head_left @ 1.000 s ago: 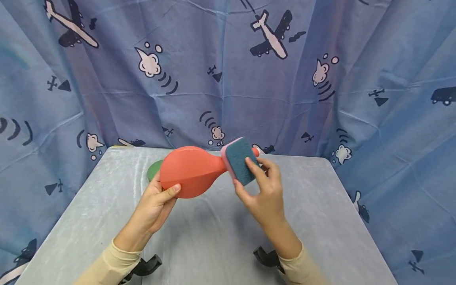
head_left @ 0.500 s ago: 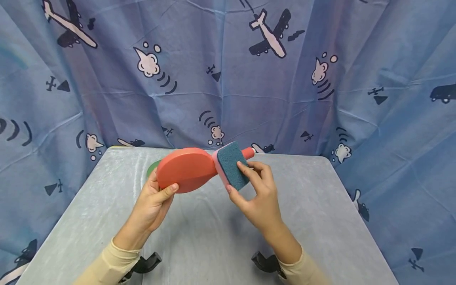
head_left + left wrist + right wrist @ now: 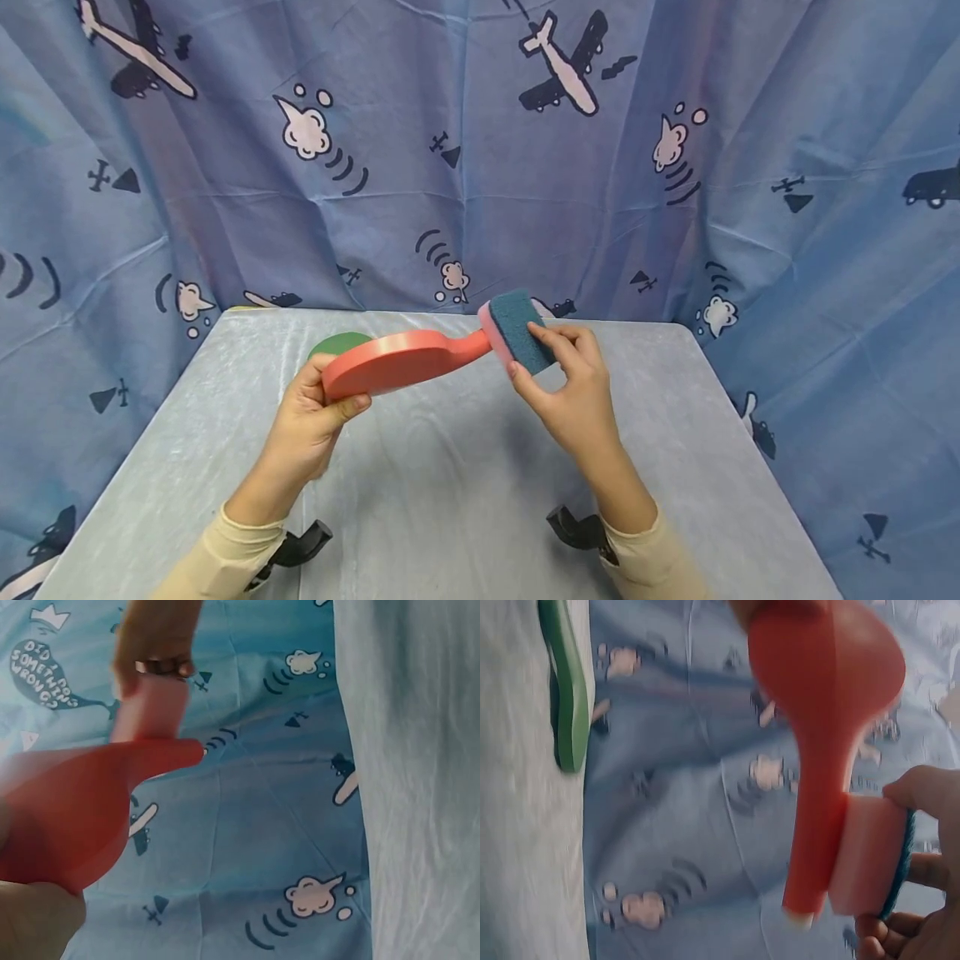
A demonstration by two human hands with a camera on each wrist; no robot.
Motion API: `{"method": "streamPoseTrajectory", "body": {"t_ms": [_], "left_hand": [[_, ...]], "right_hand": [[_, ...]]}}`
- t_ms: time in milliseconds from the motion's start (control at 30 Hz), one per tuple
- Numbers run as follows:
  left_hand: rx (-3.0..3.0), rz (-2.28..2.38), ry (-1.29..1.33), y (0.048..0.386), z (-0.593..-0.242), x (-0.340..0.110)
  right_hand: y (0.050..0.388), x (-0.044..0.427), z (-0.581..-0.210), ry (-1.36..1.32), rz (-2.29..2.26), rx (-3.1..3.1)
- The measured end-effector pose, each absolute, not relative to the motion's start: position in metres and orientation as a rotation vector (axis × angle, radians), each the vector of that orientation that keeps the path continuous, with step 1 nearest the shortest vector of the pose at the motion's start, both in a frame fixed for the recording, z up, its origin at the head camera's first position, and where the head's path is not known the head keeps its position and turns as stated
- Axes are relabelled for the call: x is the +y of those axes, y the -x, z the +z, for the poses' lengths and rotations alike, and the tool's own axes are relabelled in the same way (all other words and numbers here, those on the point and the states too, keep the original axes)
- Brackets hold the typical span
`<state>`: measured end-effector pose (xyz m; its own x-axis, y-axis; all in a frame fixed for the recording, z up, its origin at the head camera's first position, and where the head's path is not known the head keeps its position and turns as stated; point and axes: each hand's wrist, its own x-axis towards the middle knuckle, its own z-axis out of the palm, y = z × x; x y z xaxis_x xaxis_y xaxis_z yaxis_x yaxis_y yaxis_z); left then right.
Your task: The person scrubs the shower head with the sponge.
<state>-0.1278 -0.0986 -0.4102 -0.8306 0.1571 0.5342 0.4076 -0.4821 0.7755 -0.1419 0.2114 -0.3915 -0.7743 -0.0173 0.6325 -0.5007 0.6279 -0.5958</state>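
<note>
A red paddle [image 3: 393, 364] with a round head and a tapering handle is held up above the table. My left hand [image 3: 300, 429] grips the rim of its head, thumb on the near side. My right hand [image 3: 581, 396] pinches a sponge [image 3: 522, 332], pink on one side and dark teal on the other. In the right wrist view the pink side of the sponge [image 3: 866, 855] lies against the paddle's handle [image 3: 815, 832], near its pale tip. The sponge hides the handle's end in the head view.
Behind the paddle a green object [image 3: 339, 342] lies on the table; its long handle [image 3: 571, 697] shows in the right wrist view. The table [image 3: 450, 517] has a pale grey cover. A blue patterned curtain [image 3: 405, 108] hangs behind and on both sides.
The sponge slid left along the handle towards the paddle's head, then back right towards the tip. The paddle has tilted, so its head now appears nearly edge-on.
</note>
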Motion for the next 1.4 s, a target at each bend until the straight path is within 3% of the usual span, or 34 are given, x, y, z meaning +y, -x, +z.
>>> {"method": "streamPoseTrajectory", "body": {"t_ms": [200,467,600,833,1067,1400], "left_hand": [[-1.547,-2.310,0.938,0.130,-0.406,-0.103],[-1.489,-2.200,1.200,0.137,-0.404,-0.110],[-1.418,-2.248,1.250,0.140,-0.405,-0.114],[-1.072,-2.583,1.127,0.141,-0.403,-0.121],[-0.997,-2.640,0.978,0.144,-0.403,-0.123],[-0.812,-2.703,0.867,0.144,-0.402,-0.120]], "right_hand": [[0.128,0.197,-0.386,-0.580,1.147,-2.226],[0.155,0.222,-0.392,-0.292,1.107,-2.287],[0.158,0.227,-0.394,-0.272,1.171,-2.283],[0.146,0.225,-0.387,-0.438,1.325,-2.172],[0.150,0.229,-0.389,-0.303,1.455,-2.232],[0.158,0.227,-0.393,-0.407,2.241,-1.982]]}}
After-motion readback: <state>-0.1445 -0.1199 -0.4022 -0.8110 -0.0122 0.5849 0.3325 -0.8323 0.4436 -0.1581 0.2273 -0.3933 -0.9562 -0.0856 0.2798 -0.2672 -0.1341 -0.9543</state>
